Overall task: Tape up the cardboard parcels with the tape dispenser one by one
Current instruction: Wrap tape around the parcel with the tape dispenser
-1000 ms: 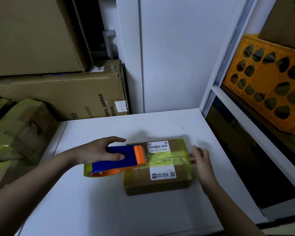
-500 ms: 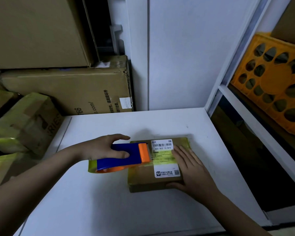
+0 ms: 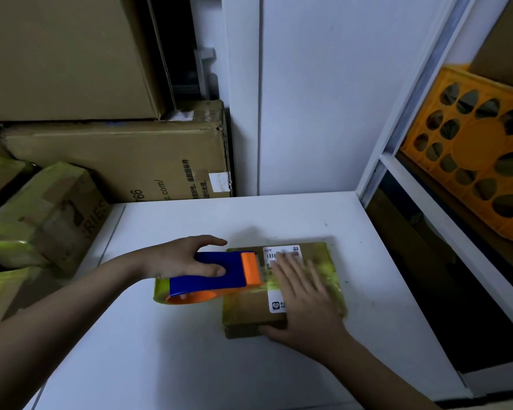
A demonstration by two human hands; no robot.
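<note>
My left hand point(image 3: 180, 258) grips the tape dispenser point(image 3: 216, 275) at the parcel point(image 3: 249, 306); my right hand point(image 3: 304, 303) presses flat, fingers straight, on it.

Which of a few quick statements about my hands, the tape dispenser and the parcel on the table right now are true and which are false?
1. The left hand grips the blue and orange tape dispenser. True.
2. The right hand hangs in the air above the table. False: it lies flat on top of the parcel.
3. The parcel carries a white label with a barcode. True.
4. The tape dispenser sits at the parcel's right edge. False: it is at the left edge.
5. An orange crate stands on the table beside the parcel. False: it sits on the shelving to the right.
</note>
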